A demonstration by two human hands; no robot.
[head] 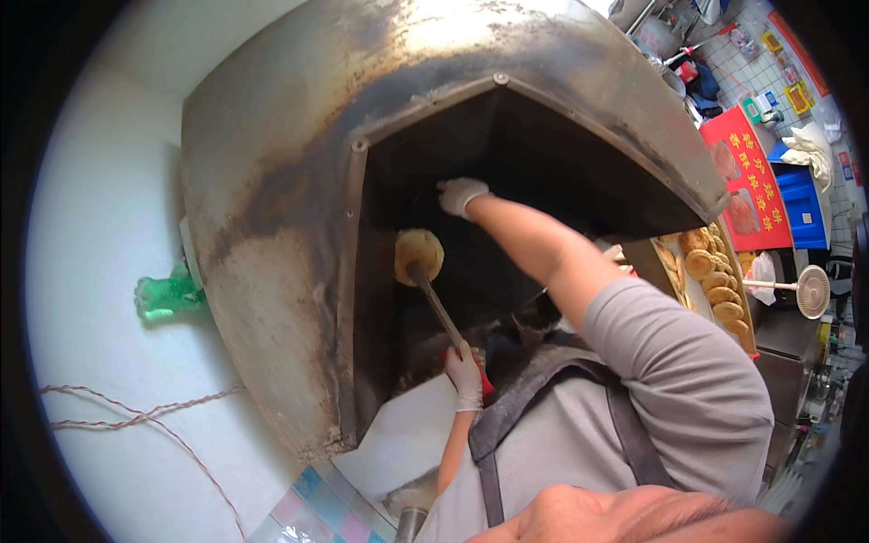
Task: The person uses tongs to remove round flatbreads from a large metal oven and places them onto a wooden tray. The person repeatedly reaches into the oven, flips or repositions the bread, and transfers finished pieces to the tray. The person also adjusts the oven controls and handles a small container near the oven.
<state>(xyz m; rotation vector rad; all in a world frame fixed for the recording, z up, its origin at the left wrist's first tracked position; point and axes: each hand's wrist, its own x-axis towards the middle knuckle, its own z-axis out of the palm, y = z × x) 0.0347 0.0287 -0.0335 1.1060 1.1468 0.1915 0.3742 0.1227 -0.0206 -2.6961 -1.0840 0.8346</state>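
My left hand [465, 375], in a pale thin glove, is closed around the handle of a long metal tool [441, 309]. The far end of that tool meets a round, pale flatbread [428, 248] inside the dark opening of a soot-stained metal hood [271, 183]. Something red shows beside the left hand. Farther into the opening is my right hand [464, 195], also gloved, with the arm stretched across from the right. Its fingers are partly lost against the dark interior, and whether they hold anything cannot be seen.
The hood's metal rim [351, 271] runs around both arms. To the right stands a tray of browned flatbreads [719, 288], with a red sign [750, 180], a blue crate [801, 207] and a small fan [812, 292] beyond. Twisted wires [146, 415] hang on the left wall.
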